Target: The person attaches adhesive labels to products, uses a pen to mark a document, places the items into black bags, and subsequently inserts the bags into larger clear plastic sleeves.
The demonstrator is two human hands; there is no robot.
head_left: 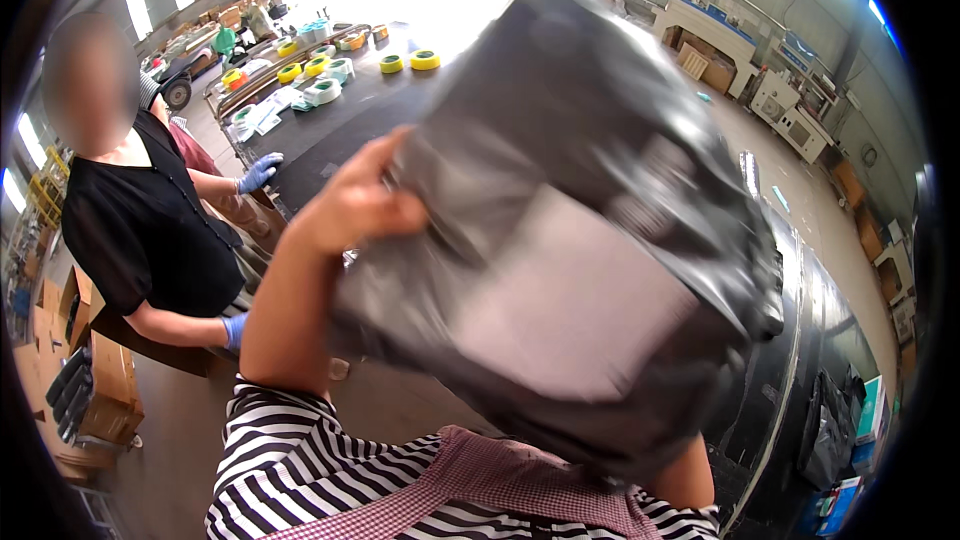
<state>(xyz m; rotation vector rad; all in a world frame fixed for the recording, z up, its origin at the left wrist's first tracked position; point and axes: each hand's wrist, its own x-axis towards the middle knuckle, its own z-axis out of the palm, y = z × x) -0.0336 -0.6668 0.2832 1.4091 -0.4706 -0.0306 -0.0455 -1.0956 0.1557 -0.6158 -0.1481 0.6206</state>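
Observation:
A large black plastic mailing bag fills the middle of the view, raised close in front of me and blurred by motion. A pale rectangular label is on its facing side. My left hand is closed on the bag's left edge, thumb on the near face. Of my right arm only the forearm shows, below the bag's lower right. My right hand is hidden behind the bag, so its fingers cannot be seen.
At left stands a co-worker in black with blue gloves, one glove on the dark table. Yellow tape rolls and papers lie on it. Cardboard boxes stand at lower left. Another black bag lies on the right-hand surface.

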